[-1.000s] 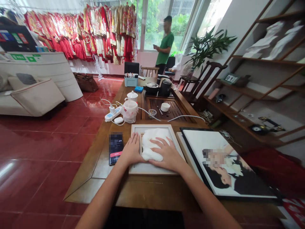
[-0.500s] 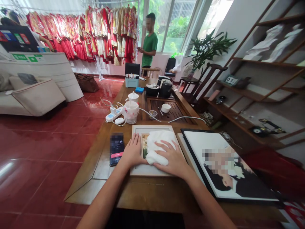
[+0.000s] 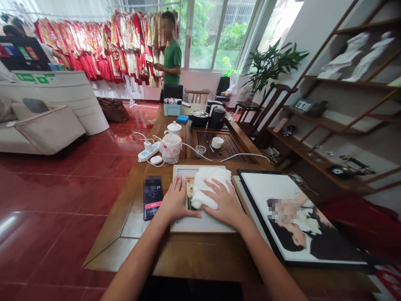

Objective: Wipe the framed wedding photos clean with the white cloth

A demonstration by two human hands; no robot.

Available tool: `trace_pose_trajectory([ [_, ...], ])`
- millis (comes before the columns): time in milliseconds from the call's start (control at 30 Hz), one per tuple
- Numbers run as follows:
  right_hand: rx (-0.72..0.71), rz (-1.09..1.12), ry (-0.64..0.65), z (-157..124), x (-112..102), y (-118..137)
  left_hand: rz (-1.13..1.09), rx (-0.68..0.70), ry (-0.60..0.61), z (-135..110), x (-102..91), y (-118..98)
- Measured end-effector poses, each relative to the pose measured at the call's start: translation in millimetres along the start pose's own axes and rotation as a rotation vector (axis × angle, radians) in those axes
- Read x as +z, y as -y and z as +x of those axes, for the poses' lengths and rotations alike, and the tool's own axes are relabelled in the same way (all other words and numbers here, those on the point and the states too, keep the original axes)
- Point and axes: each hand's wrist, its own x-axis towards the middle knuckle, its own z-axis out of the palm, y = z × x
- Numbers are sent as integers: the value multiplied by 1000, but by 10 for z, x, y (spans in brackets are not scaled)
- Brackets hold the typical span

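A picture frame (image 3: 200, 223) with a pale wooden edge and a wide white border lies flat on the wooden table before me. My left hand (image 3: 177, 200) rests flat on the frame's left border, its thumb stretched to the right. A white fluffy cloth (image 3: 209, 171) covers most of the picture. My right hand (image 3: 221, 200) lies spread on the cloth, fingers apart. A strip of the picture (image 3: 190, 194) shows between the hands and the cloth. Left of the frame lies a phone (image 3: 153, 196) with a lit screen.
To the right lies a large wedding photo panel (image 3: 260, 188) stacked on another board. Behind the frame stand a power strip (image 3: 148, 151), a lidded white mug (image 3: 171, 146) and a tea tray (image 3: 238, 146). A person in green (image 3: 172, 58) stands beyond the table.
My right hand and the cloth have shifted slightly, the cloth's lower edge now higher on the frame. My left hand stays in place. The person in green has moved left.
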Motion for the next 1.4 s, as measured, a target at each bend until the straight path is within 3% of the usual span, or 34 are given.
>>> trace_pose_trajectory([
  [167,-15,-2,18,-223,-25,37,18,5,8,9,1,-1],
  [467,98,-88,-53,205,90,-65,11,-4,15,-10,-19,-7],
  [700,49,-57,-27,-281,-42,138,8,-6,15,10,0,12],
  [800,53,-54,-23,-353,-80,168,11,1,19,14,9,18],
  [1033,115,-87,-40,89,61,-45,9,18,17,-10,5,23],
  [1133,94,-57,-41,145,65,-77,4,10,14,-12,7,24],
  [1400,-54,77,8,-284,-105,20,21,-1,33,14,6,19],
])
